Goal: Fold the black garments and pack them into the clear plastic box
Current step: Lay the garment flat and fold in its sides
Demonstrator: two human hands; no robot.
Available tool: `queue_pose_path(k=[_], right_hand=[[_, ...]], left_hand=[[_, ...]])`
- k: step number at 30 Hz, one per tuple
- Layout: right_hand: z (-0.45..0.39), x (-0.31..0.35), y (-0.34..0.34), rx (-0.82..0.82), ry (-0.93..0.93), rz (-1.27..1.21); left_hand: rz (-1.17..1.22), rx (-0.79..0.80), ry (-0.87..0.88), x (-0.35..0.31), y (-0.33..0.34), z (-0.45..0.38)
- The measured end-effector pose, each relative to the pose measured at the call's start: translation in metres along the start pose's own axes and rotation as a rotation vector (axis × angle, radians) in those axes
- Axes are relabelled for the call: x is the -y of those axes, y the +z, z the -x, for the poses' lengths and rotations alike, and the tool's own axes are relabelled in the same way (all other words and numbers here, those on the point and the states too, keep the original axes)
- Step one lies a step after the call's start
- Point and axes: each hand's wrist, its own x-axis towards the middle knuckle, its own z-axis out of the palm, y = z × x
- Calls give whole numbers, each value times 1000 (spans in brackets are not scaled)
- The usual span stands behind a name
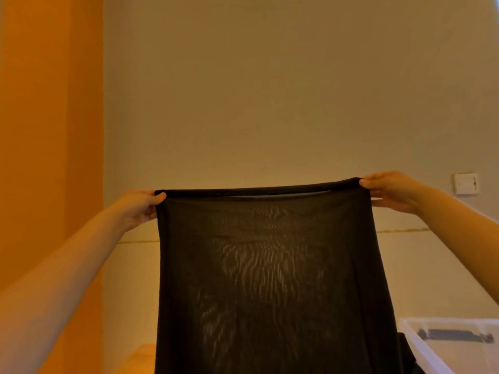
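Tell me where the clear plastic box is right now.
In the head view the clear plastic box sits at the bottom right corner, just right of the hanging black garment and below the right hand.

Probably a room in a home: a plain painted wall, a light switch (small, white), and an orange curtain at left.

garment: black (sheer, rippled sheen) | wall: beige | curtain: orange
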Motion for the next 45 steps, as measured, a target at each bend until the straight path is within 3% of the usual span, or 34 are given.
queue_pose_path(k=[10, 13, 19, 24, 30, 39, 45], right_hand=[[-110, -107, 34, -172, 228, 121], [-149, -100, 38, -272, 134, 51], [-169, -27, 28, -339, -263, -64], [-118, -13, 20, -224, -353, -120], [17, -52, 13, -53, -343, -157], [222, -228, 20, -55, 82, 236], [272, -266, 32, -64, 210, 281]], left_hand=[[-17, -76, -207, 110, 52, -116], [64, -124, -115, 96, 69, -154], [228, -171, 264, 30, 72, -172], [229, -52, 341, 29, 40, -124], [156, 17, 318, 82, 9, 11], [-41, 9, -121, 266, -44, 199], [-132, -40, -202, 303, -44, 239]])
